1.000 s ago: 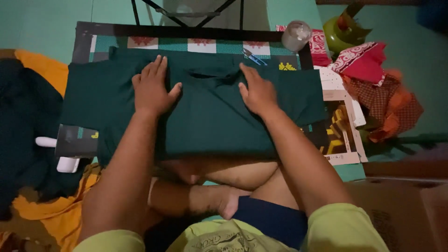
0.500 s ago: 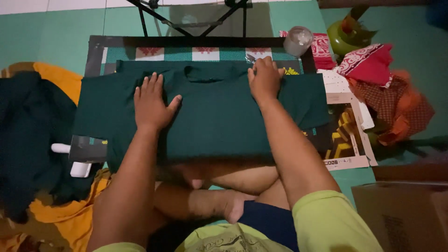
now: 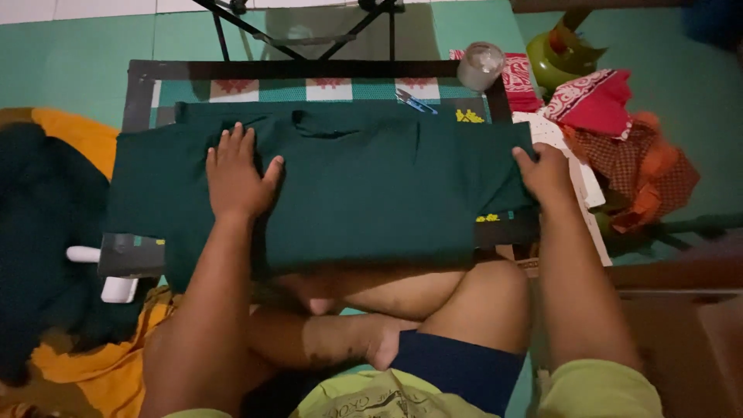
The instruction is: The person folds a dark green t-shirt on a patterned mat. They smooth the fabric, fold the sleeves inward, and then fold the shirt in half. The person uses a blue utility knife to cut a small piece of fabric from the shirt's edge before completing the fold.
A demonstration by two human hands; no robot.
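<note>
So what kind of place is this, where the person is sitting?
Probably a room at home, used for sorting or folding clothes. The person sits cross-legged on a green floor, both hands pressing a dark green garment flat on a low table, with heaps of cloth lying around.

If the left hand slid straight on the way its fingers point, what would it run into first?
The left hand lies flat on the dark green cloth garment, its fingers pointing away from the person. Going on, it would likely first cross the garment's far edge, then reach the patterned tabletop strip inside the low table's black frame.
</note>
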